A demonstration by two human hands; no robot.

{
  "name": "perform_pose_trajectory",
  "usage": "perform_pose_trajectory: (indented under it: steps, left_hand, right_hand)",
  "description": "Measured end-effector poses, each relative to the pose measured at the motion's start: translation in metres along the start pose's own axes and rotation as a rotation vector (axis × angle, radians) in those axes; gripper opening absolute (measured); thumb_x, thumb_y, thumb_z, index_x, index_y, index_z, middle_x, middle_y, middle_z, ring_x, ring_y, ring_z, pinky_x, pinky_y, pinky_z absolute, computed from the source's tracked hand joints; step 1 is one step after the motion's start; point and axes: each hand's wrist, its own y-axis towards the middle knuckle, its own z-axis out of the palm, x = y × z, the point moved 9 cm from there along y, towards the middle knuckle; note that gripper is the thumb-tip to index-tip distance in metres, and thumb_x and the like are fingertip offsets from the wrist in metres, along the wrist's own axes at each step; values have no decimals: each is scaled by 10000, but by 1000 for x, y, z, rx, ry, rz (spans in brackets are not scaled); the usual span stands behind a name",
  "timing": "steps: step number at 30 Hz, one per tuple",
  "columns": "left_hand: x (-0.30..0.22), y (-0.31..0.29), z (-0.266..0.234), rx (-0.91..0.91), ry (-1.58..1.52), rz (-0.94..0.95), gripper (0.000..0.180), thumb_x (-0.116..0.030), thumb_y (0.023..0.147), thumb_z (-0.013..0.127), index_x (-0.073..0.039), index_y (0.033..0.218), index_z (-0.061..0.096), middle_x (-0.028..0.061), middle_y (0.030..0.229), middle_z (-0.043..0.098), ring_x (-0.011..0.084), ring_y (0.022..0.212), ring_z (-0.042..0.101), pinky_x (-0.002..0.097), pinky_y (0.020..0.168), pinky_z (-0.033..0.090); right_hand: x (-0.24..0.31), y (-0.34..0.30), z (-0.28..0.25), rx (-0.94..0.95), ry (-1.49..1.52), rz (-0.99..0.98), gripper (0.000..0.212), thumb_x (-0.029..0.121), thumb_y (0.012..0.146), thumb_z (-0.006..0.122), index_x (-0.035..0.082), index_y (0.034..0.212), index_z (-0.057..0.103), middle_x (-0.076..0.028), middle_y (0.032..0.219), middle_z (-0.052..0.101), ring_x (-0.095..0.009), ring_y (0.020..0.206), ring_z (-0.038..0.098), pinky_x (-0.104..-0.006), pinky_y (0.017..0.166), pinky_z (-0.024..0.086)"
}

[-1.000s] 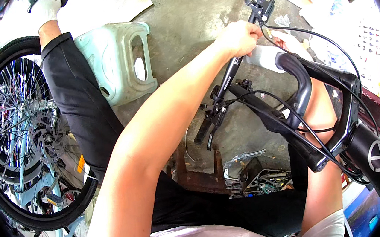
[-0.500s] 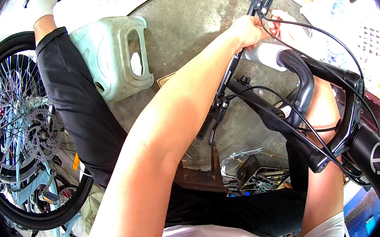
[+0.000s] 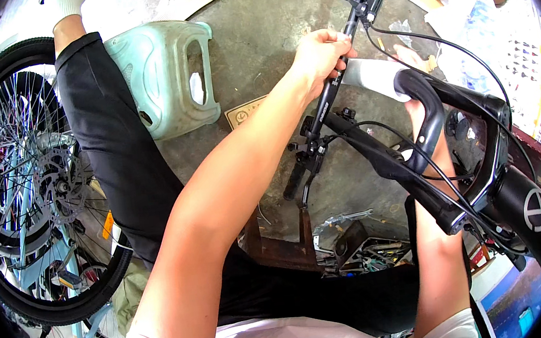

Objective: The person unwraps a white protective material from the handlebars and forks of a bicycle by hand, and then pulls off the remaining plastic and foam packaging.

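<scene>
A black bicycle handlebar (image 3: 324, 105) runs diagonally across the middle, with brake levers and cables attached. My left hand (image 3: 326, 57) is closed around its upper stretch, thumb and fingers against the bar. Beyond a tube wrapped in pale padding (image 3: 373, 75), my right hand (image 3: 410, 56) shows in part, with its fingers loosely apart and nothing visible in them. The right forearm passes beneath the curved black tube (image 3: 435, 118) and the cables. The black frame (image 3: 519, 209) with a round pale emblem lies at the right.
A pale green plastic stool (image 3: 158, 42) stands at the left beside a leg in black trousers. Bicycle wheels (image 3: 67, 309) line the left edge. Several tools (image 3: 372, 257) lie in a heap below the handlebar. A flat piece of cardboard (image 3: 245, 112) is on the floor.
The two hands were together by the handlebar and are now apart. My left hand has drawn left and slightly down along the bar; the right has moved slightly down behind the padded tube.
</scene>
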Motion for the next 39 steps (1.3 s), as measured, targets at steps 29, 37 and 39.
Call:
perform_pose_trajectory:
  steps: [29, 37, 39]
  left_hand:
    - [-20, -62, 30, 100, 520, 412, 449, -311, 857, 848, -49, 1186, 691, -3, 809, 635, 75, 725, 584, 255, 646, 509]
    - [-66, -81, -4, -348, 812, 626, 265, -290, 814, 704, -68, 955, 735, 139, 810, 728, 263, 750, 726, 382, 715, 569]
    - [-66, -88, -17, -285, 615, 629, 187, -192, 881, 717, -12, 925, 698, 37, 744, 669, 90, 690, 608, 264, 655, 510]
  right_hand:
    - [63, -136, 95, 179, 75, -21, 279, 194, 1013, 633, -23, 1180, 685, -95, 1189, 684, -184, 1111, 635, -331, 1010, 473]
    - [28, -137, 50, -144, 385, 35, 257, 169, 1022, 613, -14, 1194, 662, -137, 1132, 723, -207, 1041, 697, -322, 870, 562]
    - [14, -145, 43, -148, 606, 52, 220, 161, 1022, 615, -23, 1130, 667, -125, 1034, 733, -141, 846, 678, -265, 745, 543]
